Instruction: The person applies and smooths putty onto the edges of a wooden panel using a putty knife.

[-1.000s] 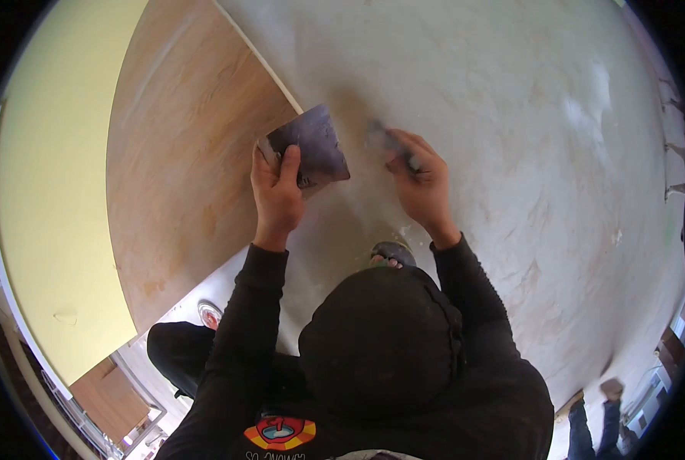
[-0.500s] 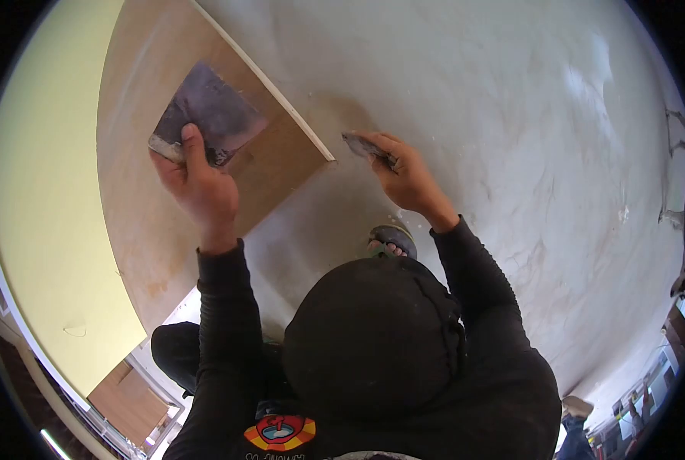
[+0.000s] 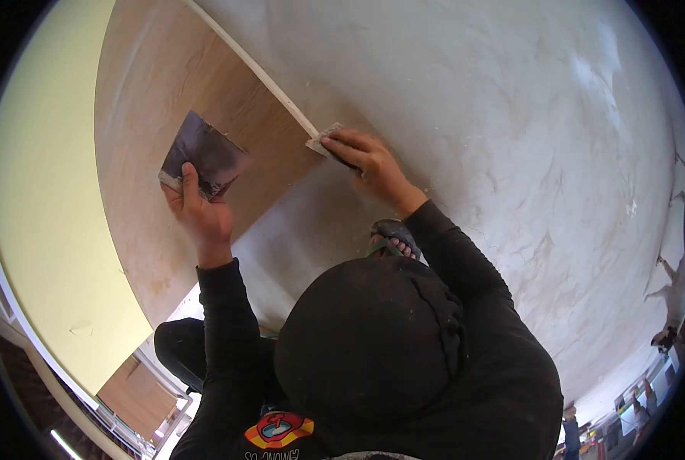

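Note:
My left hand (image 3: pixel 203 218) grips a dark, flat, roughly square plate (image 3: pixel 204 153), thumb on its face, with pale residue along the lower edge. It is held over the brown wooden panel (image 3: pixel 166 230). My right hand (image 3: pixel 377 169) is closed on a thin, greyish flat scraper (image 3: pixel 327 139), fingers pressed along it. The scraper's end meets the lower end of the pale edge strip (image 3: pixel 273 88) that borders the panel. Part of the scraper is hidden under my fingers.
A smooth grey floor (image 3: pixel 496 115) with pale smears stretches to the right. A yellow surface (image 3: pixel 43 192) runs along the left. A sandalled foot (image 3: pixel 395 239) rests below my right hand. Another person's leg (image 3: pixel 571 437) shows at the lower right.
My right hand has moved left with the scraper, from beside the panel's corner onto the end of the edge strip. My left hand and plate have come slightly lower.

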The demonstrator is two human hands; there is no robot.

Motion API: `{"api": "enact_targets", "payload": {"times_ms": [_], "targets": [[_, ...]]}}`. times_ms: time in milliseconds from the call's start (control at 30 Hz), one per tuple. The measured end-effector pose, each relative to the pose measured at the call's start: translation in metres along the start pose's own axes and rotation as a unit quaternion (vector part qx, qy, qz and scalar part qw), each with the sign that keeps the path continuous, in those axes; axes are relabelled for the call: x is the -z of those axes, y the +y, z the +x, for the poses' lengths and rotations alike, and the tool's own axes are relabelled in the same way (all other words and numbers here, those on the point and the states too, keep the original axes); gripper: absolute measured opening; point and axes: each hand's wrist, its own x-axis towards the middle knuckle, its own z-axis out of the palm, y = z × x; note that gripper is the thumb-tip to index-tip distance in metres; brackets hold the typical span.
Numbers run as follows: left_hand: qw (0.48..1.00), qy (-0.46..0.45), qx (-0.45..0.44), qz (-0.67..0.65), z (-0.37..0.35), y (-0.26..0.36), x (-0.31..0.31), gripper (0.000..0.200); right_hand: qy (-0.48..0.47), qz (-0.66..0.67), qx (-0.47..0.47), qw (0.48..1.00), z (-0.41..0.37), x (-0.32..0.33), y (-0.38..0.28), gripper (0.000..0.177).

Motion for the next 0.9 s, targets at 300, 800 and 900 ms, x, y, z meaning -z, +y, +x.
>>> {"api": "enact_targets", "payload": {"times_ms": [300, 800, 900], "targets": [[1.000, -0.005, 0.020, 0.005, -0.001, -0.001, 0.005, 0.033, 0.038, 0.102, -0.039, 0.993, 0.024, 0.026, 0.016, 0.048], [0.998, 0.005, 0.066, 0.002, 0.005, -0.004, 0.021, 0.032, -0.231, 0.156, -0.093, 0.956, 0.055, 0.036, 0.019, 0.036], [0.998, -0.012, 0.062, -0.013, 0.003, -0.007, 0.018, 0.033, -0.239, 0.164, -0.113, 0.950, 0.036, 0.047, 0.008, 0.035]]}}
